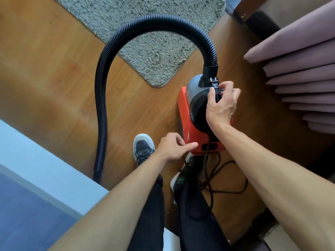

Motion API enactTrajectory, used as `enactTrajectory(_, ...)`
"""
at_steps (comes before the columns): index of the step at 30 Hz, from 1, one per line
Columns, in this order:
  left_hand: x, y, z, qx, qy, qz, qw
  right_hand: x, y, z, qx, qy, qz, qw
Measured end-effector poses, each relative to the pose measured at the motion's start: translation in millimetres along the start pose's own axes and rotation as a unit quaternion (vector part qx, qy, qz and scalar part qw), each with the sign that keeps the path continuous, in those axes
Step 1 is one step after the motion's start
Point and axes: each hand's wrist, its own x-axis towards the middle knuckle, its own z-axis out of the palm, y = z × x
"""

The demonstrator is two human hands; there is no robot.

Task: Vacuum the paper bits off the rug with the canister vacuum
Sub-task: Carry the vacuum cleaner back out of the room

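An orange and grey canister vacuum (186,113) stands on the wooden floor just right of centre. Its black ribbed hose (126,31) arches from the top of the canister over the rug and down to the floor at the left. My right hand (222,105) is above the canister, pinching the black power plug (214,86), its two prongs pointing up. The black cord (226,178) trails in loops on the floor behind the vacuum. My left hand (175,146) rests against the canister's near left corner, fingers loosely curled, holding nothing. A shaggy grey-green rug (154,51) lies ahead; no paper bits are visible on it.
Pink pleated curtains (299,69) hang at the right. A pale blue bed or furniture edge (45,169) fills the lower left. My feet in dark sneakers (143,147) stand beside the vacuum, one among the loose cord. Dark furniture legs show at the upper right.
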Motion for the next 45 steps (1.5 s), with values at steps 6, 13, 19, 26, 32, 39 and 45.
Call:
enactTrajectory(6, 15.6, -20.6, -81.1, 0.043, 0.064, -0.001, 0.997, 0.0, 1.9, 1.2, -0.038, -0.006, -0.029, 0.999)
enactTrajectory(13, 42.2, -20.5, -189.4, 0.136, 0.268, 0.011, 0.954, 0.6, 0.7, 0.7, -0.060, -0.003, -0.008, 0.998)
enactTrajectory(19, 66.0, -14.8, -258.3, 0.131, 0.326, -0.035, 0.936, -0.4, 1.7, 3.0, -0.061, 0.012, -0.025, 0.998)
enactTrajectory(26, 94.4, -22.1, -263.4, 0.105, 0.254, -0.014, 0.961, -0.6, 6.5, 3.3, -0.060, 0.014, -0.044, 0.997)
enactTrajectory(32, 97.8, -19.5, -250.7, 0.142, 0.298, 0.035, 0.943, -4.3, 4.9, -0.4, -0.040, 0.005, -0.022, 0.999)
enactTrajectory(39, 75.9, -26.5, -241.0, 0.147, 0.295, 0.056, 0.942, -11.8, 7.4, -8.7, -0.040, -0.054, -0.040, 0.997)
enactTrajectory(45, 62.1, -32.5, -222.8, 0.097, 0.268, 0.068, 0.956, -16.0, 16.3, -16.3, -0.024, -0.092, -0.047, 0.994)
